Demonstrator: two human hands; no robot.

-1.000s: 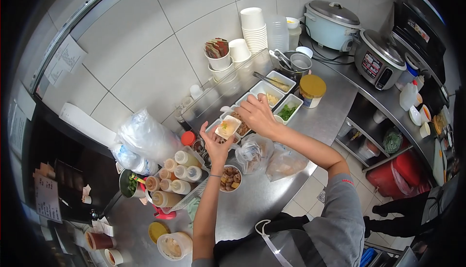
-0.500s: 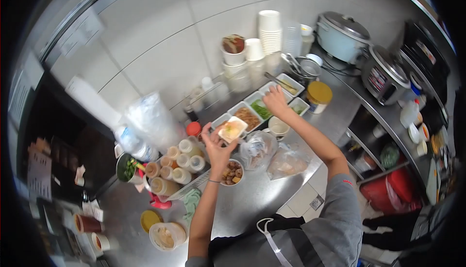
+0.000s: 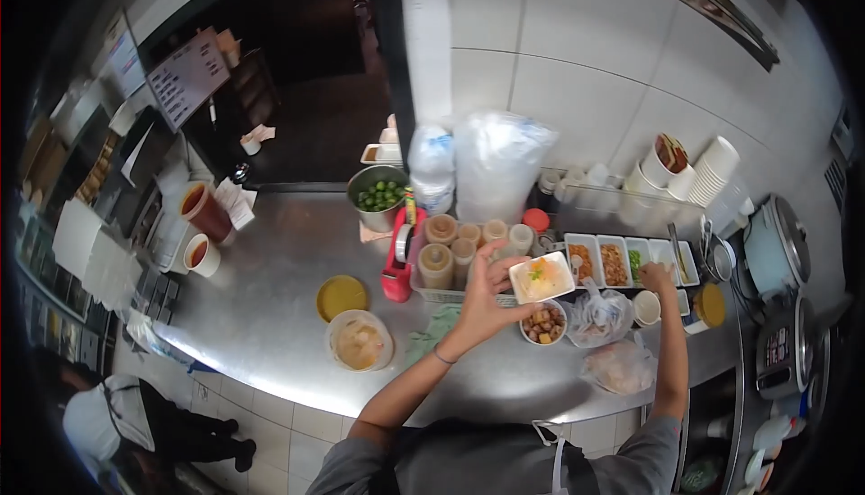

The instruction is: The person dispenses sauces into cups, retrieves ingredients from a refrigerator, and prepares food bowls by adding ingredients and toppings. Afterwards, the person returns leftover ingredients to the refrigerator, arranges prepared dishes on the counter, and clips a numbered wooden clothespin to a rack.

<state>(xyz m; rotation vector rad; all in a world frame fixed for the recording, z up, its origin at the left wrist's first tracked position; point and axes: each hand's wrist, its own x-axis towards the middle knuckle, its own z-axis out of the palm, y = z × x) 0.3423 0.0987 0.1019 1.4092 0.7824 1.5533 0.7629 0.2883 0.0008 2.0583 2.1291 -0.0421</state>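
- Your left hand [image 3: 487, 301] is clamped on a small white square dish [image 3: 546, 298], thumb along the near side and fingers at the far side; the dish is raised above the tabletop [image 3: 270, 270], tipped slightly toward you.
- In that dish, pale and orange food carries a bit of green garnish [image 3: 538, 273].
- Your right hand [image 3: 656, 273] is well apart from the left, at the near side of the white ingredient trays [image 3: 597, 257], just right of the chopped greens [image 3: 634, 263]. Its fingers look bunched, but you cannot tell from here whether they pinch anything.
- The step in hand, as far as one can judge, is tending the dish: one hand holding it, the other among the ingredients.
- Below your left hand's dish sit brown chunks [image 3: 546, 323] in a round bowl; a clear plastic bag [image 3: 598, 317] lies between your two hands, nearer you.
- Just nearer you than the right hand stands a paper cup [image 3: 646, 308]; beyond that hand, tongs [image 3: 676, 247] rest in a tray.
- From this pose, a next move would seem to call for a level dish on the left and, on the right, a lift clear of the tray rims and cup.
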